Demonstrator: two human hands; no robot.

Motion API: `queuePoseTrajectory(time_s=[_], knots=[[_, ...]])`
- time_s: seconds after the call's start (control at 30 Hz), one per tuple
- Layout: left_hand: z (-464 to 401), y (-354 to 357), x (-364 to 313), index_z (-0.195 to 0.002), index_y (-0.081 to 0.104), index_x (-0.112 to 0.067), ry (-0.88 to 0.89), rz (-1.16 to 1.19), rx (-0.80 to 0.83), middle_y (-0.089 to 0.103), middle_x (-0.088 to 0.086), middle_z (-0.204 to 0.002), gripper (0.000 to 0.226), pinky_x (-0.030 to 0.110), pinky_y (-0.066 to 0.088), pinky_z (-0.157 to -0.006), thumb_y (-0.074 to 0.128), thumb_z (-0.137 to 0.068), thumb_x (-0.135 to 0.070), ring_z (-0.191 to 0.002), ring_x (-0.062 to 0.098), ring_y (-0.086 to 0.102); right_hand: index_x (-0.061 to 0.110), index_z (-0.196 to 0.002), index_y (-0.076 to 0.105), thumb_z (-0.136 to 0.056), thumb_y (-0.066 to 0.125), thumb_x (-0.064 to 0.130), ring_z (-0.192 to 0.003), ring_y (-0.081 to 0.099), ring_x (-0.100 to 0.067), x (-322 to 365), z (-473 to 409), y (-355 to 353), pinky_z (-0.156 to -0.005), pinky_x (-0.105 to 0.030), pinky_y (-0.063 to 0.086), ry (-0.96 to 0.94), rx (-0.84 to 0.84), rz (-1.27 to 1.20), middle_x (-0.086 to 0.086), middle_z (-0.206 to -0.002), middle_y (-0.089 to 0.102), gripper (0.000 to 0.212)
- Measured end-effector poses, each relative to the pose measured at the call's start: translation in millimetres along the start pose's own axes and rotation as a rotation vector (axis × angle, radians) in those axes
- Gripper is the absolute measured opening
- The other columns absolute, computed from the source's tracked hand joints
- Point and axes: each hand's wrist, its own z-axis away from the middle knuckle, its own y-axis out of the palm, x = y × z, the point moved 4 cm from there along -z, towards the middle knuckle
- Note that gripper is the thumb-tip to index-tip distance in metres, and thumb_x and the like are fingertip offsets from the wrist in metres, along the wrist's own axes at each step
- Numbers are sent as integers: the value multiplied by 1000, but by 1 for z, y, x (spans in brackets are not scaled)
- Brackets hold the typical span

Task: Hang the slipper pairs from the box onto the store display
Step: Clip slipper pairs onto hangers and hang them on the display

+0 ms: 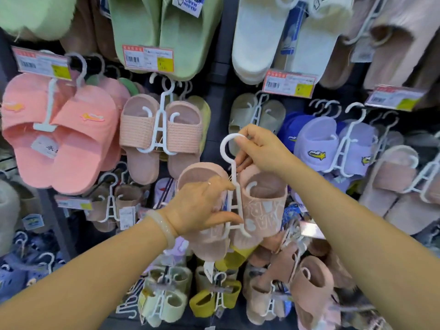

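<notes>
A pair of dusty-pink slippers (262, 206) with white lettering hangs on a white plastic hanger (234, 186), held up in front of the display wall. My left hand (202, 208) grips the left slipper and the hanger's lower frame, thumb across the crossbar. My right hand (262, 148) pinches the round hook (226, 144) at the hanger's top. The pair hangs free, below the peg that carries a ribbed pink pair (162, 134). No box is in view.
The wall is packed with hung slippers: coral pairs (59, 134) at left, green (164, 32) and white (281, 36) above, lilac (333, 144) and beige plush (400, 186) at right. Price tags (289, 83) sit on the peg ends. Yellow, cream and pink pairs (309, 289) crowd below.
</notes>
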Motion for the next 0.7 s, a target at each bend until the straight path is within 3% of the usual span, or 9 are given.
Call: queuePoseTrajectory(time_s=[0.07, 0.13, 0.23, 0.3, 0.37, 0.4, 0.47, 0.57, 0.7], knots=[[-10, -8, 4, -99, 46, -18, 21, 31, -105, 65, 5, -76, 57, 20, 43, -57, 40, -80, -71, -60, 10, 58, 16, -83, 46, -98, 43, 18, -48, 64, -12, 4, 4, -10, -53, -20, 53, -2, 22, -45, -11, -64, 63, 16], [-22, -18, 9, -98, 49, -16, 11, 29, -251, 63, 8, -81, 49, 22, 43, -72, 47, -83, -62, -76, 12, 52, 15, -84, 47, -99, 43, 18, -47, 65, -10, 8, 7, -21, -49, -16, 50, -7, 17, -78, -12, -66, 64, 15], [-51, -31, 18, -104, 56, -8, -159, -85, -345, 60, 15, -102, 53, 31, 37, -89, 60, -77, -53, -99, 21, 47, 11, -88, 48, -98, 45, 18, -46, 65, -10, 15, 9, -33, -49, -16, 49, -32, -4, -111, -11, -70, 64, 12], [-75, -34, 24, -103, 62, -11, -318, 13, -147, 62, 7, -104, 49, 32, 40, -88, 57, -79, -53, -98, 17, 52, 13, -86, 50, -97, 46, 17, -46, 65, -10, 20, 10, -38, -48, -16, 49, -51, -13, -102, -9, -72, 63, 13], [-91, -27, 26, -80, 62, -15, -408, 236, 152, 58, -2, -71, 33, 19, 41, -66, 53, -89, -46, -65, 0, 52, 14, -85, 51, -97, 47, 19, -48, 65, -12, 24, 11, -43, -50, -19, 52, -64, -34, -46, -6, -74, 63, 14], [-98, -26, 25, -67, 56, -13, -425, 280, 248, 48, -3, -58, 36, 14, 35, -54, 52, -92, -40, -51, 0, 45, 14, -85, 52, -97, 47, 20, -48, 65, -12, 25, 12, -46, -51, -20, 53, -69, -49, -16, -6, -75, 63, 14], [-107, -25, 23, -62, 49, -6, -436, 339, 303, 39, -3, -53, 41, 16, 31, -48, 51, -93, -33, -44, 3, 38, 11, -87, 53, -96, 48, 19, -47, 64, -10, 25, 15, -54, -50, -20, 53, -69, -80, 14, -7, -75, 62, 13], [-122, -26, 19, -81, 61, 6, -417, 431, 317, 52, 8, -68, 41, 22, 35, -60, 51, -93, -32, -60, 6, 42, 2, -98, 59, -94, 52, 17, -57, 63, -1, 32, 23, -75, -59, -22, 56, -99, -139, 96, -3, -76, 63, 17], [-144, -25, 8, -89, 68, -6, -389, 568, 369, 65, 19, -88, 29, 39, 46, -79, 53, -92, -31, -76, 12, 50, 19, -113, 59, -87, 63, 24, -76, 65, 1, 40, 41, -105, -70, -16, 51, 28, 5, 214, 7, -86, 69, 27]])
